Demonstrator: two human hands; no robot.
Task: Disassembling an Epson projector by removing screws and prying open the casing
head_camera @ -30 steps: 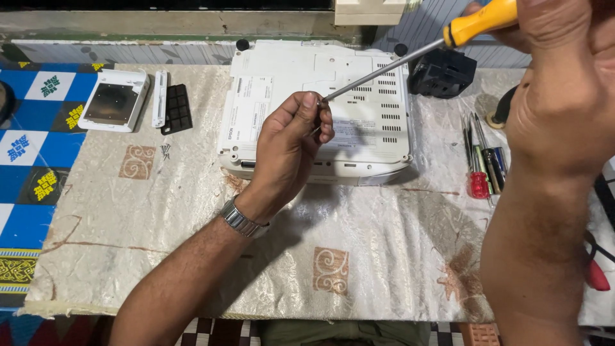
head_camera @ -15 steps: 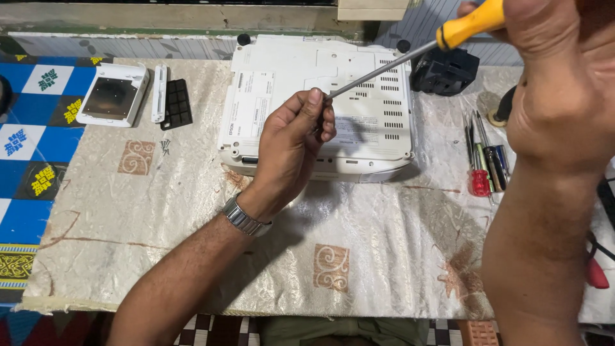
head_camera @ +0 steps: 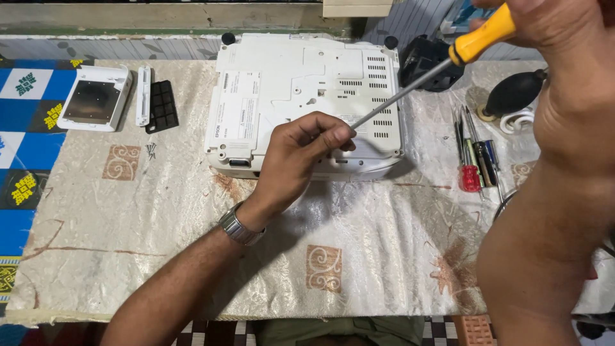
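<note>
right hand, upper right of frame, is gripping the yellow-handled steel screwdriver; left hand is pinching its tip, steadying it over the upturned white plastic projector.

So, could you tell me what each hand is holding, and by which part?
The right hand grips the screwdriver by its yellow handle. The left hand pinches its metal tip over the white device.

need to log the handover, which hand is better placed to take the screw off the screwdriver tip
Left. The left hand already pinches at the screwdriver tip above the white projector, while the right hand is up at the yellow handle, holding the tool.
</note>
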